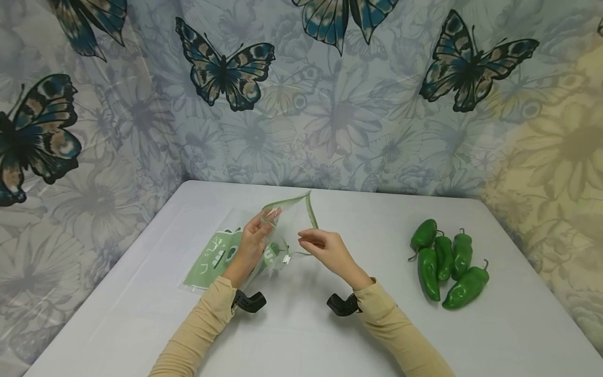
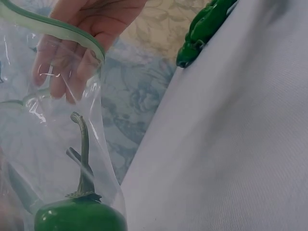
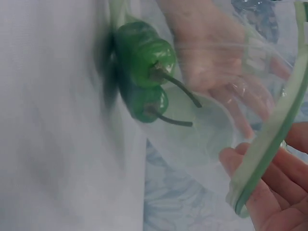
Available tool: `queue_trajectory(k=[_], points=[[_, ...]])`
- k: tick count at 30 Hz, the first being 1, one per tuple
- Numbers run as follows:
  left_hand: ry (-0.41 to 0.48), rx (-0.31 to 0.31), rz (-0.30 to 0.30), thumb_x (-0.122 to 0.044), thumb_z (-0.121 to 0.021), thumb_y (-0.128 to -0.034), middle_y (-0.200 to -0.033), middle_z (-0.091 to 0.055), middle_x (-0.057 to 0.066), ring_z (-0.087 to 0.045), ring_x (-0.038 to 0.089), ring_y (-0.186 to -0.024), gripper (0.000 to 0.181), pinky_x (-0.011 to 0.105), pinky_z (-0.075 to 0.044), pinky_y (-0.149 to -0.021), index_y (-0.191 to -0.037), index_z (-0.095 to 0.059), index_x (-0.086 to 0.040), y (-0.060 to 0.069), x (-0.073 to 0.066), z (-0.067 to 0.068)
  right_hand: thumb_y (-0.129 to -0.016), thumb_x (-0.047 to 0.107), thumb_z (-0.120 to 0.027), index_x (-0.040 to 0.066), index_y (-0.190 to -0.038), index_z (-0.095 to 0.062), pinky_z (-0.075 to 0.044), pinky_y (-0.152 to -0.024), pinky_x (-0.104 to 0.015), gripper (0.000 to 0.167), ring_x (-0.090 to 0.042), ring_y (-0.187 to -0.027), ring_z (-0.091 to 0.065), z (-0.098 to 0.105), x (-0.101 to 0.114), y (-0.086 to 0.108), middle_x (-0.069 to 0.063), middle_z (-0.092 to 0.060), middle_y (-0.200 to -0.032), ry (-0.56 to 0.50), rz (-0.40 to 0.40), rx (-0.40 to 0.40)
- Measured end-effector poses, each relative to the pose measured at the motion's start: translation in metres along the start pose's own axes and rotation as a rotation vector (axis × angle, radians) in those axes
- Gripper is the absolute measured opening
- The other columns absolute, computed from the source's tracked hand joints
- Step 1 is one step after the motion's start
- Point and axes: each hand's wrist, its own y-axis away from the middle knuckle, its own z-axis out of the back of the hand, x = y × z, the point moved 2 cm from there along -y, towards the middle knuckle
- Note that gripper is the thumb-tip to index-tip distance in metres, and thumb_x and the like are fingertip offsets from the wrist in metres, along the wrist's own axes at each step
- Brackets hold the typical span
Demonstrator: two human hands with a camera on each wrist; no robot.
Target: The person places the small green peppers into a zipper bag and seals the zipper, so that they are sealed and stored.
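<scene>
A clear bag (image 1: 292, 222) with a green rim (image 3: 272, 139) is spread at its mouth between the two hands. My left hand (image 1: 254, 238) holds its left side, fingers showing through the plastic in the right wrist view. At the opposite rim is my right hand (image 1: 332, 254), its fingers seen through the film and the rim between thumb and fingers in the right wrist view. Inside the bag are green peppers (image 3: 153, 60) with long stems; one pepper (image 2: 79, 215) shows low in the left wrist view.
Several green peppers (image 1: 427, 272) lie grouped at the right of the white table (image 1: 301, 340). Flat packaging with a green print (image 1: 214, 259) lies left, beside the left hand. A butterfly-patterned cloth (image 1: 339, 120) hangs behind the table.
</scene>
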Motion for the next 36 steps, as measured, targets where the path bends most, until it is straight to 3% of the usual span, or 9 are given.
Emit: queue_trajectory(k=[12, 17, 22, 29, 36], points=[[0.005, -0.020, 0.006, -0.025, -0.072, -0.0739, -0.113, -0.059, 0.000, -0.047, 0.015, -0.114, 0.041, 0.040, -0.017, -0.104, -0.112, -0.059, -0.017, -0.001, -0.001, 0.001, -0.088, 0.004, -0.056, -0.008, -0.112, -0.057, -0.048, -0.078, -0.030, 0.027, -0.029, -0.094, -0.059, 0.025, -0.009, 0.015, -0.021, -0.060, -0.105, -0.038, -0.117, -0.001], [0.003, -0.018, -0.008, -0.026, -0.072, -0.0728, -0.112, -0.060, -0.001, -0.046, 0.015, -0.115, 0.040, 0.043, -0.011, -0.104, -0.110, -0.061, -0.019, -0.002, -0.002, -0.001, -0.089, 0.002, -0.054, -0.011, -0.113, -0.054, -0.048, -0.078, -0.028, 0.028, -0.034, -0.095, -0.058, 0.038, -0.015, 0.025, -0.025, -0.058, -0.107, -0.100, -0.108, -0.024], [-0.031, -0.043, 0.007, -0.031, -0.072, -0.0710, -0.112, -0.060, -0.003, -0.039, 0.018, -0.121, 0.044, 0.047, -0.005, -0.104, -0.112, -0.060, -0.020, 0.000, -0.003, -0.001, -0.089, 0.000, -0.053, -0.011, -0.112, -0.055, -0.048, -0.078, -0.028, 0.026, -0.035, -0.095, -0.057, 0.052, -0.024, 0.034, -0.026, -0.058, -0.105, -0.091, -0.096, -0.089], [-0.037, -0.050, -0.005, -0.032, -0.072, -0.0719, -0.114, -0.059, -0.002, -0.038, 0.017, -0.122, 0.046, 0.046, -0.009, -0.104, -0.115, -0.059, -0.020, 0.001, -0.004, -0.002, -0.089, 0.007, -0.056, -0.006, -0.110, -0.059, -0.047, -0.078, -0.025, 0.025, -0.024, -0.093, -0.060, 0.078, -0.062, 0.050, -0.019, -0.061, -0.104, -0.062, -0.067, -0.191], [-0.052, -0.057, -0.001, -0.032, -0.071, -0.0714, -0.114, -0.059, -0.004, -0.038, 0.016, -0.122, 0.046, 0.044, -0.011, -0.104, -0.114, -0.059, -0.021, 0.000, -0.005, -0.002, -0.089, 0.003, -0.055, -0.009, -0.114, -0.055, -0.045, -0.080, -0.021, 0.028, -0.009, -0.096, -0.058, 0.098, -0.066, 0.070, -0.025, -0.057, -0.108, -0.046, -0.062, -0.255]])
